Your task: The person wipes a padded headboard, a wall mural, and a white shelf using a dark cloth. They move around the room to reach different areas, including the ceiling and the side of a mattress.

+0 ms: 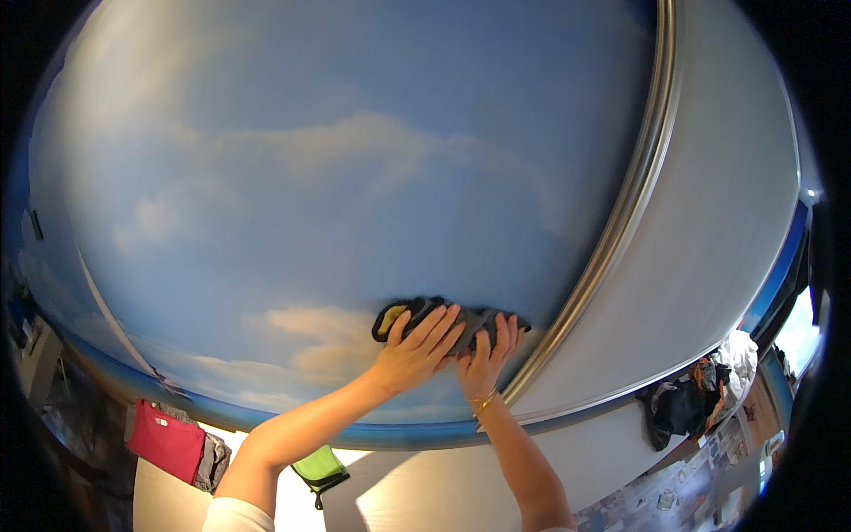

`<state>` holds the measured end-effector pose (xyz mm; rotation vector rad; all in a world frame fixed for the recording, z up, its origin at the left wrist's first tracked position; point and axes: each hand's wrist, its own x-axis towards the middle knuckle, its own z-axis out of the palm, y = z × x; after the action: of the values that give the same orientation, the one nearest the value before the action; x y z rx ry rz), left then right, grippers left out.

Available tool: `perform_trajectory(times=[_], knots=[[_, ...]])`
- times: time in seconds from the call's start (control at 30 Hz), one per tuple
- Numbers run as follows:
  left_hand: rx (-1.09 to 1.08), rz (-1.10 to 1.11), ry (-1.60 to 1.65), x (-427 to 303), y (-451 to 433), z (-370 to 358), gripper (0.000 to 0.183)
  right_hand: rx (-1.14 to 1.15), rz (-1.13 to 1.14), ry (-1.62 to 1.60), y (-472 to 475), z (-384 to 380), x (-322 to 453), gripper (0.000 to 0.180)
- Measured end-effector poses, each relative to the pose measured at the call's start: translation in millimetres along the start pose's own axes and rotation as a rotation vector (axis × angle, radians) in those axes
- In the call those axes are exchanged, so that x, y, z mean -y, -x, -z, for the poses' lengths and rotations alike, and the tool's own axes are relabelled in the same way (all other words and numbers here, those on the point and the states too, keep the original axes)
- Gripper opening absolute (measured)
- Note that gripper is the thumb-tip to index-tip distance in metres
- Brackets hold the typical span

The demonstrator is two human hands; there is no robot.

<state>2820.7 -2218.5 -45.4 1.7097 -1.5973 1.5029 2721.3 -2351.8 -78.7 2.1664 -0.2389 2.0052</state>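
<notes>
Both hands are on a folded dark grey and black cloth bundle (465,326) with a yellow patch at its left end. My left hand (415,346) lies over its middle with the fingers spread across the folds. At the right end, my right hand (488,356) grips the bundle; a gold-coloured bracelet (485,402) circles that wrist. Behind the bundle rises a large panel printed with blue sky and clouds (346,219). Whether the cloth touches the panel, I cannot tell.
A metal edge strip (621,226) separates the sky panel from a plain pale panel (711,219). On the pale surface (412,492) below lie a folded red garment (166,439) and a green cloth with black trim (320,469). Clothes are heaped (685,405) at right.
</notes>
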Motion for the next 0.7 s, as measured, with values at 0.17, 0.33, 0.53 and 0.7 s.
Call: perform_trajectory(times=[0.17, 0.33, 0.53, 0.7], knots=[[-0.01, 0.024, 0.094, 33, -56, 33, 0.052, 0.004, 0.008, 0.007, -66, 1, 1, 0.032], [-0.171, 0.196, 0.138, 48, -89, 52, 0.049, -0.067, -0.038, 0.005, -100, -10, 28, 0.033], [-0.041, 0.261, 0.006, 22, 77, 12, 0.053, 0.111, 0.045, -0.028, 56, -35, 62, 0.028], [-0.107, 0.25, -0.016, 75, 92, 37, 0.056, 0.268, 0.064, -0.117, 19, -37, 113, 0.033]])
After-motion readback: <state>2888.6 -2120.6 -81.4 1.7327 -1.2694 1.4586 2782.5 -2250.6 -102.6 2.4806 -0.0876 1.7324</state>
